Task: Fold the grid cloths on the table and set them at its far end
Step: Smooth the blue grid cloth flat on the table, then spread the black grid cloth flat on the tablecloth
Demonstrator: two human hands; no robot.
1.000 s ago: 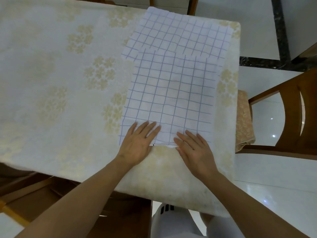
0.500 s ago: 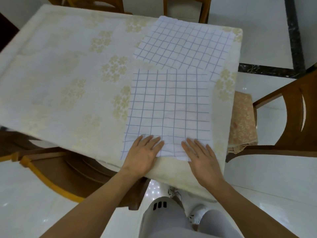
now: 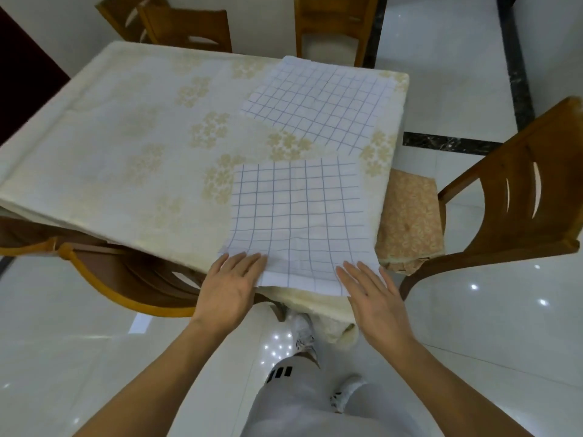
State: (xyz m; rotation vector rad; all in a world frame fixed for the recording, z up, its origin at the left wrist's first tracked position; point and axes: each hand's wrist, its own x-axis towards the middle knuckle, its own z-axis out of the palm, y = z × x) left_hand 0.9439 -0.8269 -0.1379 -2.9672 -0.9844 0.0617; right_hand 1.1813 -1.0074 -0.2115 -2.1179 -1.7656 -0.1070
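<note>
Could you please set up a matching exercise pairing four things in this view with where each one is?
Things:
1. near grid cloth
2. far grid cloth
3. left hand
4. chair cushion

Places:
A. beside the table's right edge
B. at the table's far right corner
C. over the near table edge, under both hands
D. on the near cloth's left corner

Pairs: 1-C, 2-B, 3-D, 4-A

— Where am I standing?

— A home dining room. My hands rest at the near edge of a dining table (image 3: 132, 127) under a cream floral tablecloth (image 3: 202, 89).

— What else says so?

— Wooden dining chairs all round: one (image 3: 511, 197) to the right of my right hand (its seat cushion (image 3: 410, 216) is patterned), others beyond the table. Glossy white floor tiles (image 3: 63, 342) lie below.
</note>
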